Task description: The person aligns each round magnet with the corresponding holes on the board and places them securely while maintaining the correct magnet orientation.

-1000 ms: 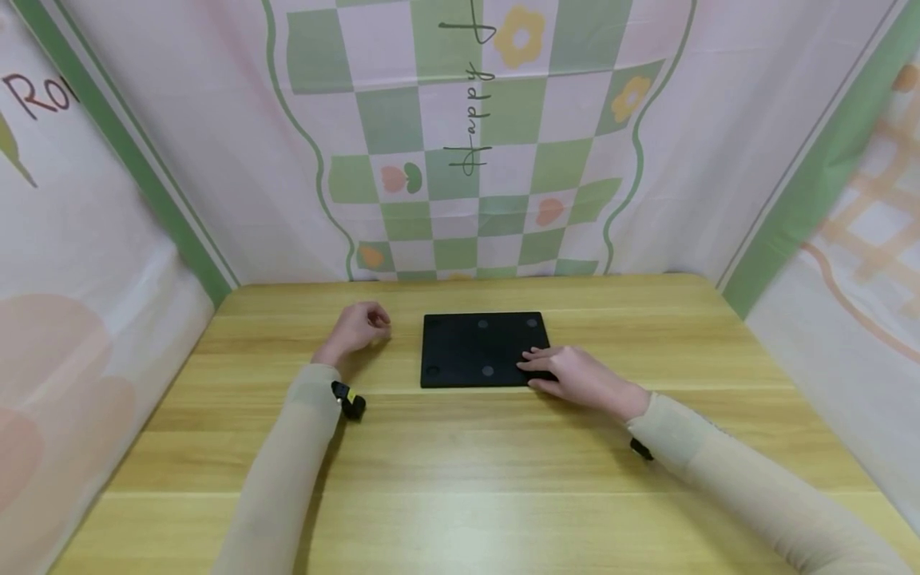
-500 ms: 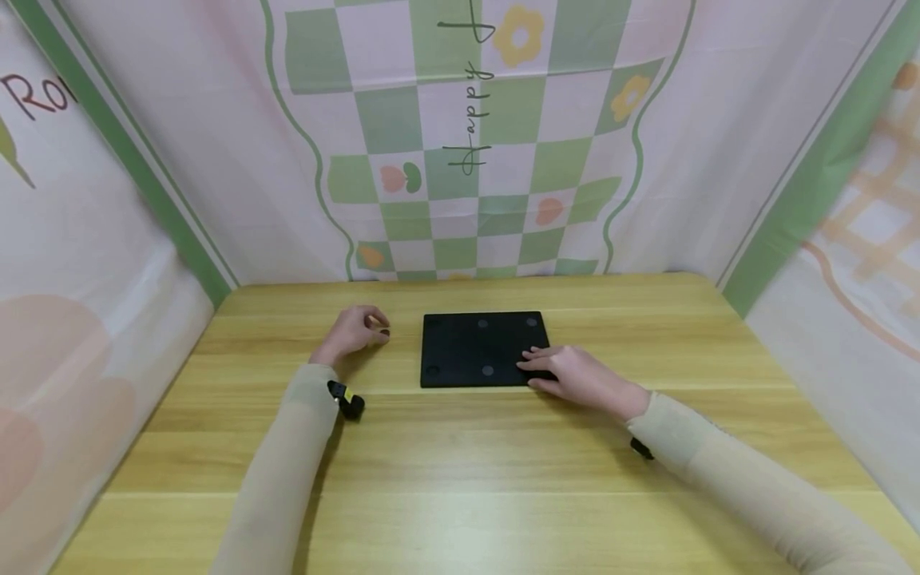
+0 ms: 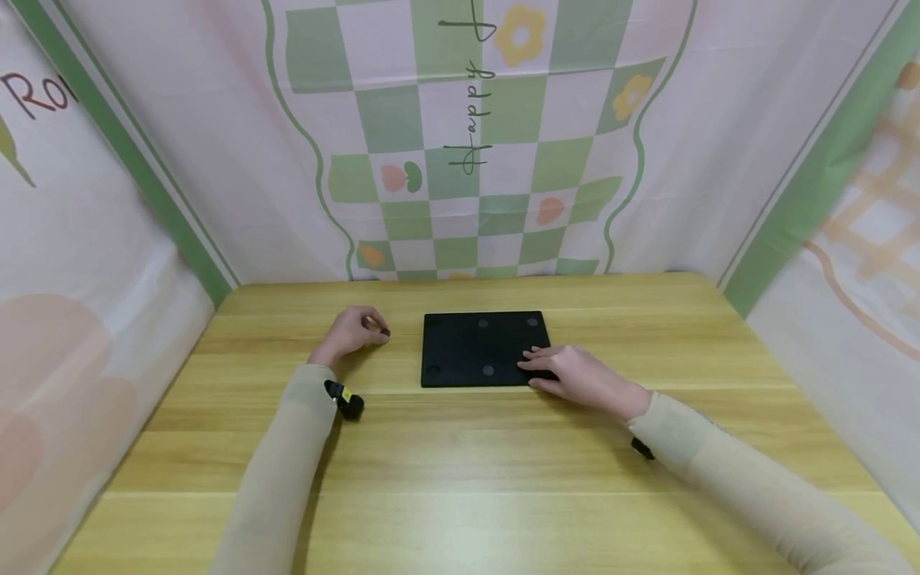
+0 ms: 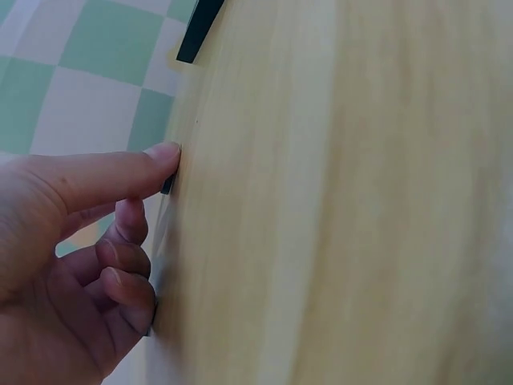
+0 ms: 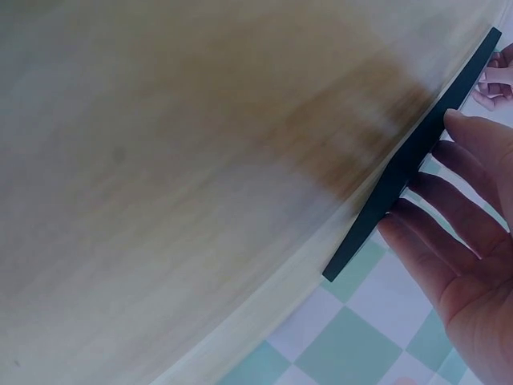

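A thin black rectangular board lies flat on the wooden table, with several small round spots on its upper face, three of them grey. My right hand rests on its right end with fingers extended. In the right wrist view the fingertips lie along the side of the board. Left of the board, my left hand is low over the table. It pinches a small dark piece between thumb and forefinger, mostly covered by the fingertips. The left wrist view shows its dark edge under the thumb; its kind does not show.
The wooden table reaches back to a hanging green-and-white checked cloth. Printed cloths also hang on the left and right. Small black cameras are strapped at the left wrist and right wrist.
The left hand has shifted slightly toward me and left, and the dark piece has come into sight at its fingertips. The right hand and the board have stayed in place.
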`<state>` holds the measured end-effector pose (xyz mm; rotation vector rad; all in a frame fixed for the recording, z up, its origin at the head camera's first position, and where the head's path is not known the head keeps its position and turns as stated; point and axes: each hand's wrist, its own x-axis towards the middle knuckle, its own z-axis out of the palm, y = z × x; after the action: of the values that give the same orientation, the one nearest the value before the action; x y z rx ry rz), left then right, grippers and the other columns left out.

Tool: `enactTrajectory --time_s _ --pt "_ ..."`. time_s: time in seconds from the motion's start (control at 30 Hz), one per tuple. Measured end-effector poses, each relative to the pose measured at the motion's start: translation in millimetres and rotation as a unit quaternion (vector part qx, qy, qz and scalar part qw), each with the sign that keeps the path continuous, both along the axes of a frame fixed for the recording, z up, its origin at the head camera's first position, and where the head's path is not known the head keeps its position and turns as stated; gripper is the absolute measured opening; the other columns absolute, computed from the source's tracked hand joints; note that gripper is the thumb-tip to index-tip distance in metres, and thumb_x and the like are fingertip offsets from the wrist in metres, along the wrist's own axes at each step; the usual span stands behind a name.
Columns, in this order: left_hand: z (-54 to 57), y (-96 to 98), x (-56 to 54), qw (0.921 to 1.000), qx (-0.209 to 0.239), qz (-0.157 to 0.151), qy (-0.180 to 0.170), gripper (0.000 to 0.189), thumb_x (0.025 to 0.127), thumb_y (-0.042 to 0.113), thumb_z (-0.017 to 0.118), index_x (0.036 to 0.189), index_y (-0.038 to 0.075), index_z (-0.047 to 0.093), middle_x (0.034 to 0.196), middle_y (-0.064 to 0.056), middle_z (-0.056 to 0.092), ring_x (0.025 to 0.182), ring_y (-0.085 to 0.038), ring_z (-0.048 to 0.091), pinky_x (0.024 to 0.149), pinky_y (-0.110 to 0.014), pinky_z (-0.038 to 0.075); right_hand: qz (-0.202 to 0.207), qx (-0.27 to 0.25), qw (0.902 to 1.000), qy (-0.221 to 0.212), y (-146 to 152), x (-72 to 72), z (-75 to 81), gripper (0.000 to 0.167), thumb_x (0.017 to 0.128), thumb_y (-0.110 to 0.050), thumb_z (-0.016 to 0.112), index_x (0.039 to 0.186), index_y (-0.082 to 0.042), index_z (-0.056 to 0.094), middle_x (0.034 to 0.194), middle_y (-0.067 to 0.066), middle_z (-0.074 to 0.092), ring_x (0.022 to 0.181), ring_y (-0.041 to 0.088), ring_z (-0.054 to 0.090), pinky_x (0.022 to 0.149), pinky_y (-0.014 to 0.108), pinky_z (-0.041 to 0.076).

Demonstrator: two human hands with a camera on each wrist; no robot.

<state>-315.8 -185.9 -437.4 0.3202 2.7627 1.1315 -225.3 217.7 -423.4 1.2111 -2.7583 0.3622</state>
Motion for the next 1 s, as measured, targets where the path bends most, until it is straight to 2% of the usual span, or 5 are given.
enactTrajectory --time_s 0.2,0.5,0.73,1.0 --pt "-1.8 0.6 -1.4 0.9997 0.012 0.017 -0.015 0.016 0.08 0.019 0.077 0.092 0.012 0.069 0.085 -0.007 0.058 0.078 -0.021 0.051 0.068 -0.032 0.041 0.001 -0.002 1.0 0.0 0.2 -0.6 -0.9 0.031 0.089 -0.02 0.067 0.117 -0.006 0.069 0.124 0.018 0.062 0.114 0.031 0.06 0.089 0.044 0.052" --pt "0.6 4.6 -0.4 0.9985 0.019 0.035 -0.038 0.019 0.079 0.015 0.077 0.094 0.008 0.069 0.084 -0.005 0.058 0.077 -0.019 0.05 0.068 -0.03 0.041 -0.001 -0.004 1.0 -0.003 0.1 0.4 0.0 0.031 0.089 -0.021 0.067 0.117 -0.006 0.069 0.124 0.017 0.062 0.115 0.031 0.06 0.09 0.044 0.052" --pt "2.6 6.0 -1.7 0.9984 0.011 0.032 -0.046 0.019 0.079 0.016 0.077 0.095 0.007 0.069 0.086 -0.005 0.06 0.078 -0.018 0.052 0.069 -0.028 0.043 0.0 -0.002 1.0 -0.002 -0.5 0.3 0.4 0.031 0.089 -0.019 0.067 0.117 -0.005 0.068 0.124 0.018 0.062 0.115 0.032 0.06 0.09 0.045 0.051" --pt "2.8 5.5 -3.0 0.9991 0.006 0.019 -0.037 0.018 0.08 0.017 0.076 0.094 0.007 0.071 0.084 -0.004 0.061 0.076 -0.017 0.053 0.068 -0.027 0.044 0.002 -0.001 1.0 -0.001 -0.2 0.4 0.6 0.031 0.089 -0.02 0.067 0.116 -0.005 0.069 0.124 0.017 0.062 0.114 0.031 0.06 0.09 0.044 0.052"
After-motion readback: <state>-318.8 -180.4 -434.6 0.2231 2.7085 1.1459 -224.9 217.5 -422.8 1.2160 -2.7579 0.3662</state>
